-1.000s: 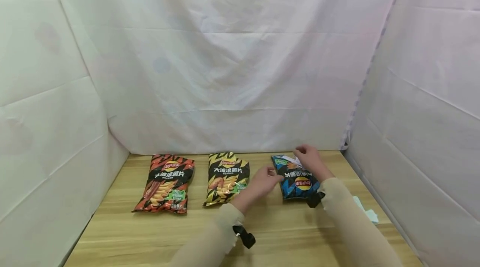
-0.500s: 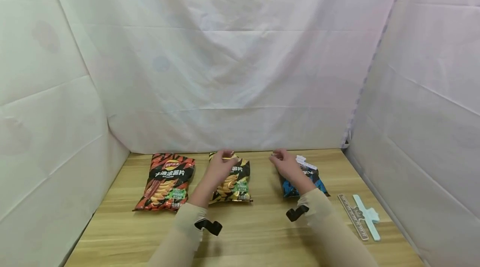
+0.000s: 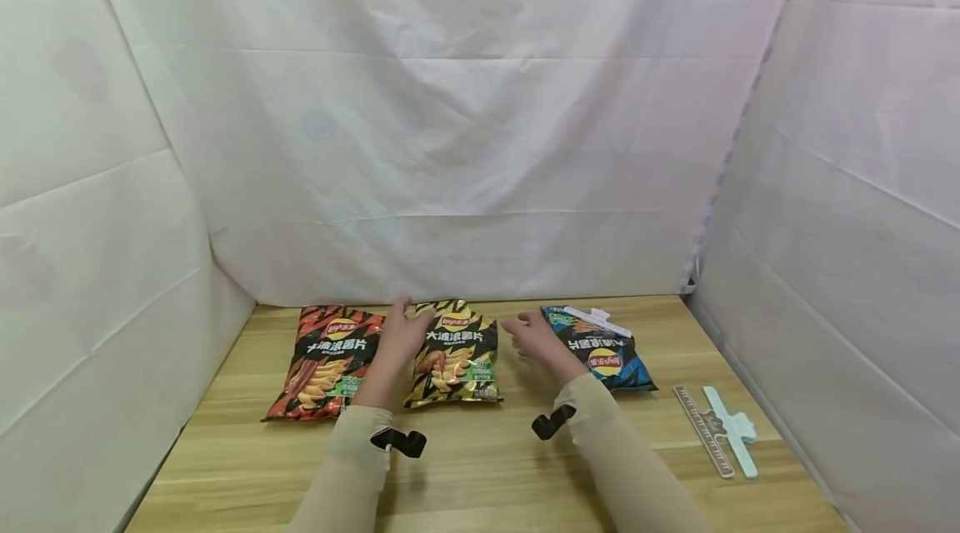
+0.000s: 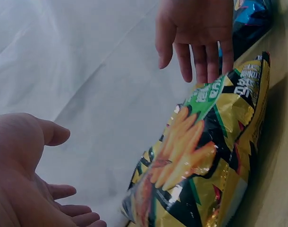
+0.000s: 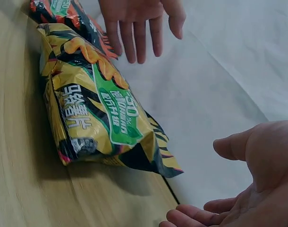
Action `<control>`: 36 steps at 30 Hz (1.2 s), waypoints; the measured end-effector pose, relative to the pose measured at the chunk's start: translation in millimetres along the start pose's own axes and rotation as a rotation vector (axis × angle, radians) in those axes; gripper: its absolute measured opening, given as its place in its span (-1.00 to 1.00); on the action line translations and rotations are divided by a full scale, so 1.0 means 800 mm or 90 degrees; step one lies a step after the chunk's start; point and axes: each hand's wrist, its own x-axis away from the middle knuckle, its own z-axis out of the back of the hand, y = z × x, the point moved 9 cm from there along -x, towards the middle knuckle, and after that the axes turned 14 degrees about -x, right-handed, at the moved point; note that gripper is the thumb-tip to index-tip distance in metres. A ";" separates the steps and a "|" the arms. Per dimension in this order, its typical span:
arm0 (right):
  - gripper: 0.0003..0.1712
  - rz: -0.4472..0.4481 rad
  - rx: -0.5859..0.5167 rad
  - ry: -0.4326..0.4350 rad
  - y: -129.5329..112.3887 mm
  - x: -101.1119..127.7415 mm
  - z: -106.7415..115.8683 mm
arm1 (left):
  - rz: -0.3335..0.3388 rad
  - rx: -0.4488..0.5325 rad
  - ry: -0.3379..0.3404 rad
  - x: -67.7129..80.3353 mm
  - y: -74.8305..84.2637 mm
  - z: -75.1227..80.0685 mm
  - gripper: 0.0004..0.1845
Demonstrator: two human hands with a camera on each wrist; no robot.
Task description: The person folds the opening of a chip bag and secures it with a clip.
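Observation:
A yellow chip bag [image 3: 459, 354] lies flat on the wooden table [image 3: 495, 466], between my two hands. My left hand [image 3: 401, 331] is open at the bag's left edge, fingers straight and palm turned toward the bag. My right hand [image 3: 527, 335] is open just off the bag's right edge, apart from it. In the left wrist view my left hand [image 4: 26, 184] is empty and the right hand [image 4: 196, 33] hangs beyond the yellow bag [image 4: 205, 156]. In the right wrist view my right hand [image 5: 257, 175] is empty, with the left hand [image 5: 139, 23] across the yellow bag [image 5: 97, 113].
A red chip bag [image 3: 330, 362] lies left of the yellow one. At the right lies a blue chip bag [image 3: 606, 351] with a white clip [image 3: 596, 320] across its top. Two loose sealing clips [image 3: 723, 430] lie near the right edge. White cloth walls enclose the table.
My right hand has left the blue bag and moved left to the yellow bag's right side. My left hand slid from the yellow bag's top to its left edge.

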 end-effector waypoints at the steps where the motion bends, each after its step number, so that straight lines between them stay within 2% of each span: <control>1: -0.05 -0.008 -0.012 -0.001 0.002 -0.002 -0.004 | 0.004 0.005 -0.001 -0.001 -0.003 -0.001 -0.13; 3: -0.06 -0.017 -0.030 -0.001 0.006 -0.007 -0.009 | 0.018 0.025 -0.003 -0.003 -0.009 -0.005 -0.12; 6: -0.13 -0.015 -0.017 0.004 0.008 -0.013 -0.015 | 0.036 0.056 -0.009 -0.008 -0.021 -0.011 -0.11; 13: -0.19 -0.018 -0.009 -0.018 0.016 -0.021 -0.022 | 0.071 0.051 -0.027 -0.017 -0.042 -0.022 -0.05; 25: -0.21 -0.028 0.019 -0.015 0.013 -0.025 -0.021 | 0.105 0.050 -0.043 -0.026 -0.052 -0.028 -0.04; 32: -0.24 -0.018 0.029 -0.017 0.011 -0.029 -0.024 | 0.094 0.042 -0.043 -0.028 -0.053 -0.028 -0.03; 36: -0.30 -0.015 0.056 -0.021 0.016 -0.031 -0.029 | 0.106 0.048 -0.055 -0.028 -0.060 -0.032 -0.06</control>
